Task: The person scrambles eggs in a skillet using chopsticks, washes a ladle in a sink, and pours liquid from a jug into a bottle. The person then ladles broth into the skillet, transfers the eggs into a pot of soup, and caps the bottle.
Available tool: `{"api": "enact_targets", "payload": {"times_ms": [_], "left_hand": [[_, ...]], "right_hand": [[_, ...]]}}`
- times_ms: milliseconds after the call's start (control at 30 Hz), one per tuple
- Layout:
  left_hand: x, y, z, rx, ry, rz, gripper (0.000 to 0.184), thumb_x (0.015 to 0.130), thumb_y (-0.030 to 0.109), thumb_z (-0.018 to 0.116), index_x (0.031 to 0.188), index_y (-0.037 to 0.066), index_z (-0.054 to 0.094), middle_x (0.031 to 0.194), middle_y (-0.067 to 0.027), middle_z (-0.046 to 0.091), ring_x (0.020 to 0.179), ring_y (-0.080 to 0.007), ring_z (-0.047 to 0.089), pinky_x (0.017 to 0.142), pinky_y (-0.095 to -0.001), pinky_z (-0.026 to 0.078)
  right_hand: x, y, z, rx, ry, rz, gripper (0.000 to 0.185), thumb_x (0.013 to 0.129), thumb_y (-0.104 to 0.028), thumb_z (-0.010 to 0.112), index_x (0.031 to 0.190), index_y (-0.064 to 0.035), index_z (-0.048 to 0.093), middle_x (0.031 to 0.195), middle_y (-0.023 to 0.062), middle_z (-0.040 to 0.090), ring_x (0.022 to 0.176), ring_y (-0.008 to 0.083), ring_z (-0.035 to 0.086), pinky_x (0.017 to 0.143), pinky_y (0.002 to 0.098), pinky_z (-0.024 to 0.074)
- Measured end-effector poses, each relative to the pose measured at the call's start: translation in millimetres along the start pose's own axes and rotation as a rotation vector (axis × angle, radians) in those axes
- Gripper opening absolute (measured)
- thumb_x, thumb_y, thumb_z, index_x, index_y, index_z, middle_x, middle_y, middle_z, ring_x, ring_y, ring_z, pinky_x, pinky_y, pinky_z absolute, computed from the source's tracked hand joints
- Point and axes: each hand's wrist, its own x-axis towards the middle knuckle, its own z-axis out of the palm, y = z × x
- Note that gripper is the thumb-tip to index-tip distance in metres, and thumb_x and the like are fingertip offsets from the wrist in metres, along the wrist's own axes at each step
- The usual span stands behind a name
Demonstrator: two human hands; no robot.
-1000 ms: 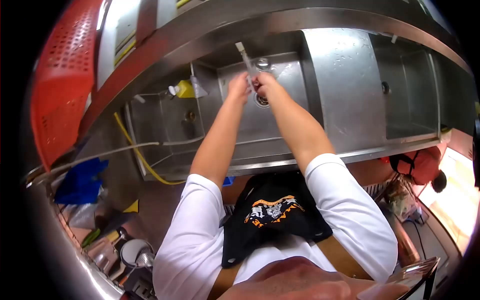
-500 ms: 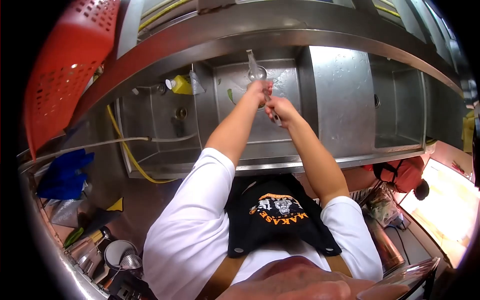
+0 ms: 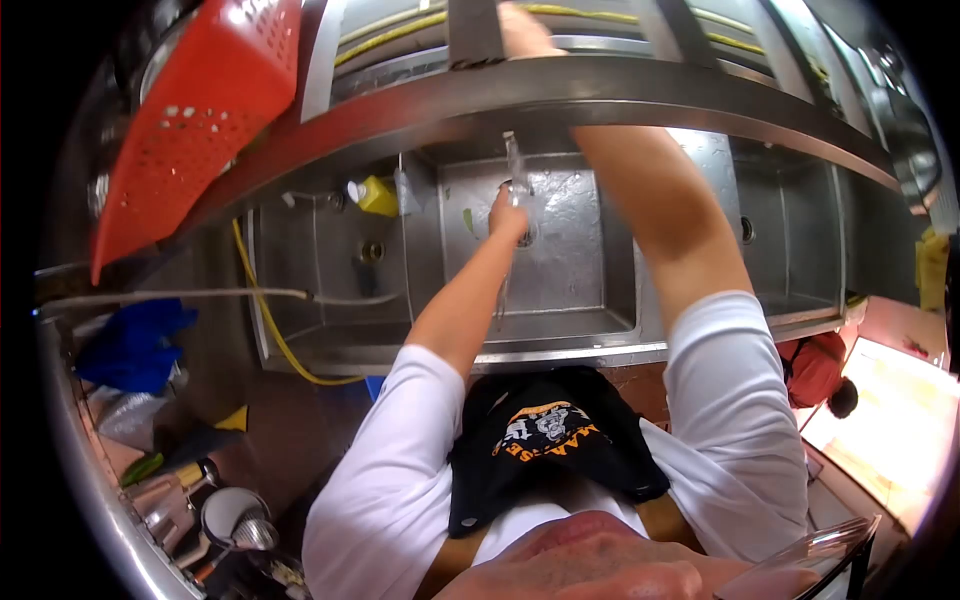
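Observation:
My left hand [image 3: 509, 214] is over the middle sink basin [image 3: 570, 280], at the stream of water below the faucet [image 3: 510, 145]. Its fingers look closed around something mostly hidden by the hand and the water; a dark curved edge shows just beyond them. My right arm passes under the steel shelf rail [image 3: 640, 92]. Part of my right hand [image 3: 527, 35] shows above that rail, beside a shelf post, blurred and with its fingers hidden. A green leaf scrap [image 3: 468, 219] lies in the basin to the left of my left hand.
A yellow bottle [image 3: 374, 196] stands by the left basin's divider. At upper left hangs a red perforated basket [image 3: 190, 130]. A yellow hose [image 3: 252, 290] drapes over the sink's left edge. Another person in red [image 3: 815, 368] is at the far right.
My right hand has let go of the metal utensil handle and moved up behind the shelf rail. My left hand stays at the water, and the view has shifted.

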Motion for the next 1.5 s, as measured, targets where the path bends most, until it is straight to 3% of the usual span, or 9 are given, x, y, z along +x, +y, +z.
{"api": "enact_targets", "payload": {"times_ms": [200, 367, 433, 767, 800, 900, 1000, 1233, 1500], "left_hand": [[-29.4, -24.7, -52.8, 0.423, 0.092, 0.300, 0.059, 0.078, 0.008, 0.051, 0.136, 0.018, 0.045, 0.116, -0.0197, 0.061, 0.108, -0.0372, 0.057, 0.090, -0.0406, 0.046], [-64.8, -42.1, -94.0, 0.369, -0.022, 0.309, 0.055, 0.073, 0.005, 0.053, 0.128, 0.009, 0.050, 0.114, -0.0214, 0.061, 0.106, -0.0370, 0.058, 0.089, -0.0414, 0.046], [-57.1, -69.9, -97.3, 0.362, -0.027, 0.362, 0.057, 0.072, 0.008, 0.058, 0.129, 0.009, 0.048, 0.113, -0.0211, 0.061, 0.105, -0.0368, 0.059, 0.088, -0.0415, 0.046], [-135.9, -57.6, -37.2, 0.272, -0.477, 0.616, 0.050, 0.079, 0.006, 0.062, 0.126, 0.000, 0.048, 0.099, -0.0179, 0.065, 0.090, -0.0282, 0.063, 0.082, -0.0355, 0.048], [-111.4, -90.2, 9.4, 0.298, -0.467, 0.993, 0.048, 0.080, 0.005, 0.063, 0.125, -0.001, 0.049, 0.093, -0.0147, 0.065, 0.082, -0.0216, 0.064, 0.076, -0.0324, 0.050], [-318.1, -42.3, 49.1, 0.267, -0.988, 0.785, 0.054, 0.077, 0.016, 0.070, 0.123, -0.004, 0.050, 0.091, -0.0089, 0.061, 0.081, -0.0136, 0.055, 0.069, -0.0273, 0.045], [-485.7, -60.3, 88.4, 0.222, -1.505, 0.915, 0.053, 0.076, 0.014, 0.074, 0.120, -0.003, 0.052, 0.086, -0.0010, 0.056, 0.079, -0.0086, 0.051, 0.070, -0.0224, 0.042], [-824.4, -179.6, 121.9, 0.231, -2.354, 0.514, 0.064, 0.075, 0.003, 0.074, 0.128, -0.007, 0.039, 0.086, 0.0015, 0.052, 0.069, -0.0044, 0.044, 0.062, -0.0182, 0.039], [-1080.2, -299.3, 130.2, 0.356, -2.653, 0.602, 0.060, 0.076, 0.002, 0.073, 0.128, -0.003, 0.044, 0.089, 0.0007, 0.058, 0.073, -0.0033, 0.049, 0.066, -0.0170, 0.041]], "right_hand": [[-1.4, -57.7, -18.9, -0.129, -0.377, 0.228, 0.050, 0.081, -0.038, 0.064, 0.121, -0.0089, 0.058, 0.114, 0.0145, 0.063, 0.100, 0.0262, 0.062, 0.084, 0.0362, 0.0502], [-43.4, 52.5, 83.6, 0.256, -0.713, 0.388, 0.050, 0.086, -0.041, 0.058, 0.126, -0.0114, 0.055, 0.120, 0.0101, 0.062, 0.101, 0.0275, 0.062, 0.085, 0.0374, 0.0492], [-149.7, -39.7, 28.2, 0.861, 0.114, 0.314, 0.040, 0.084, -0.022, 0.063, 0.118, -0.0027, 0.058, 0.101, 0.0132, 0.067, 0.089, 0.0182, 0.064, 0.078, 0.0309, 0.0505], [-781.1, -187.4, -5.7, 0.537, 0.813, 1.604, 0.023, 0.079, -0.014, 0.061, 0.100, -0.0066, 0.068, 0.094, 0.0102, 0.069, 0.088, 0.0216, 0.065, 0.078, 0.0328, 0.0510], [-855.0, -190.0, 24.3, 0.407, 0.946, 1.611, 0.021, 0.081, -0.013, 0.061, 0.100, -0.0070, 0.067, 0.092, 0.0096, 0.068, 0.085, 0.0206, 0.065, 0.074, 0.0326, 0.0512], [-985.0, -257.2, 39.9, 0.313, 1.139, 1.886, 0.027, 0.085, -0.015, 0.057, 0.111, -0.0101, 0.063, 0.088, 0.0081, 0.067, 0.079, 0.0185, 0.064, 0.068, 0.0335, 0.0515], [-1018.3, -350.6, 24.9, 0.530, 1.677, 1.591, 0.025, 0.086, -0.012, 0.056, 0.108, -0.0030, 0.062, 0.087, 0.0047, 0.065, 0.071, 0.0095, 0.058, 0.055, 0.0229, 0.0449], [-1120.1, -529.6, 60.1, 0.351, 1.847, 1.711, 0.026, 0.086, -0.010, 0.058, 0.109, 0.0027, 0.060, 0.086, 0.0083, 0.065, 0.074, 0.0132, 0.061, 0.068, 0.0261, 0.0488], [-1227.8, -732.7, 117.0, 0.107, 2.534, 1.844, 0.024, 0.090, -0.013, 0.055, 0.112, -0.0040, 0.059, 0.088, 0.0027, 0.066, 0.072, 0.0091, 0.060, 0.059, 0.0213, 0.0443]]}}
